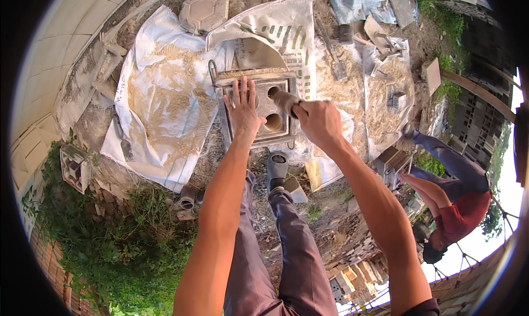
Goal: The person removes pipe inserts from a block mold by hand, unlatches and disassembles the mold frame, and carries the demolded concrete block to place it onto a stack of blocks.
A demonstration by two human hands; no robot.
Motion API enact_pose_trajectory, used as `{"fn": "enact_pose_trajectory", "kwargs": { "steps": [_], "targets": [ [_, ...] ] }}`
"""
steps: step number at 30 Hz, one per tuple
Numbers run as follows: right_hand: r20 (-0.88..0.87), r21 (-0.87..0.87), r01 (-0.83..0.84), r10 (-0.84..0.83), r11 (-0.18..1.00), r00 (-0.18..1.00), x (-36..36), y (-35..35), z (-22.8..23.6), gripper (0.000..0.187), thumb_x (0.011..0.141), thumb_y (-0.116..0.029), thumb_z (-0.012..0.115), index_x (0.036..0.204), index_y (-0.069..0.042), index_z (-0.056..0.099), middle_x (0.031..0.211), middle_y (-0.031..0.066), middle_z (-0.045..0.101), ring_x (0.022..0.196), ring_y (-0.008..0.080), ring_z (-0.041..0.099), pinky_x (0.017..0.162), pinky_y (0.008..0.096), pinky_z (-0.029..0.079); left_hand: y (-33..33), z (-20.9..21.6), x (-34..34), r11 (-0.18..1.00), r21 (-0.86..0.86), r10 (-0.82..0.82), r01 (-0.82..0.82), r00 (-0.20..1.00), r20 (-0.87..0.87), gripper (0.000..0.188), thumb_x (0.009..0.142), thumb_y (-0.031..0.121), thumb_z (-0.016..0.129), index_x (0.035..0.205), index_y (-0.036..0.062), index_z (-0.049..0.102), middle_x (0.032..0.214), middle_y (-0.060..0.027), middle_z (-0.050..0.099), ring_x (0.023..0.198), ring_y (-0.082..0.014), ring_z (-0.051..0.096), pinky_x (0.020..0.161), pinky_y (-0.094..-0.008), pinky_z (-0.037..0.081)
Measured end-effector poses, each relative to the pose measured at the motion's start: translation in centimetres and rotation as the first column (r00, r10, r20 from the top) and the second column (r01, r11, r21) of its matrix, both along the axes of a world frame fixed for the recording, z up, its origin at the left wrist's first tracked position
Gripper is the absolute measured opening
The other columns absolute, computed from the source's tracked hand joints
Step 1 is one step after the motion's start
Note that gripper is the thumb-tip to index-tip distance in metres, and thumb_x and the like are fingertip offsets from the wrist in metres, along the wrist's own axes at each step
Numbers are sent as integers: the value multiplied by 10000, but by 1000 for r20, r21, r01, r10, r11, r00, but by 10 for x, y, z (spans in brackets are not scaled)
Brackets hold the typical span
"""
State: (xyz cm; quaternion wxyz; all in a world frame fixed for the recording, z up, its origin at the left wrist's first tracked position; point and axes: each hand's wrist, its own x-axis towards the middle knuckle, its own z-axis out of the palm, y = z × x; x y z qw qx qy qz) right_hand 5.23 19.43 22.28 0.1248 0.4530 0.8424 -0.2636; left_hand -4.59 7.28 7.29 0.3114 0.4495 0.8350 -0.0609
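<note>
A rectangular metal block mould lies in front of me, with round openings in its top and a looped handle at its upper left corner. My left hand rests on its left half, fingers spread. My right hand is closed around the dark-ringed end of a worn, tan cylindrical plug. The plug is tilted, its far end beside the upper right opening; I cannot tell whether it touches the rim. A lower right opening shows a dark inside. Whatever lies beneath my left palm is hidden.
White woven sacks strewn with sandy material spread on both sides. A trowel lies to the right, near other tools. A hexagonal paver sits at the back. Another person in a red shirt bends over a mould at the right.
</note>
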Motion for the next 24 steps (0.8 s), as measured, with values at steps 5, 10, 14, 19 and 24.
{"fn": "enact_pose_trajectory", "kwargs": {
  "steps": [5,10,14,19,24],
  "targets": [
    [-172,-162,-55,27,985,985,56,-17,47,223,877,-146,571,700,-26,635,515,120,565,357,183,481,364,330,369,-26,-15,22,971,210,131,-115,989,-64,943,735,383,716,1452,70,188,1537,-115,57,1405,-324,108,1107,-510,207],
    [77,-240,-10,29,971,997,127,-72,-5,270,945,-236,480,800,-43,600,576,146,601,408,212,523,353,349,394,-53,13,117,662,-159,601,-733,391,697,478,926,364,509,1216,-14,468,1295,-219,483,1117,-368,519,925,-466,419],
    [56,-290,63,-49,955,997,137,-136,-25,224,906,-193,472,828,-3,563,611,242,582,555,421,585,538,500,468,-108,5,166,153,-837,568,-525,-647,509,411,935,419,496,1135,60,512,1064,-141,624,943,-302,615,839,-456,471],
    [-174,-290,-314,273,904,946,166,-192,-38,187,839,-95,526,990,16,527,764,163,608,765,313,597,664,403,483,-152,10,174,-39,-908,171,-418,-898,406,373,923,372,545,1097,50,473,922,-130,595,803,-244,608,732,-355,528],
    [-283,-99,-595,551,797,785,191,-236,-52,340,810,-60,526,1133,44,517,886,134,585,838,268,556,747,378,458,-213,-7,188,-146,-812,214,-566,-819,533,332,887,325,614,1025,46,498,814,-95,605,663,-223,610,595,-331,536]
  ]
}}
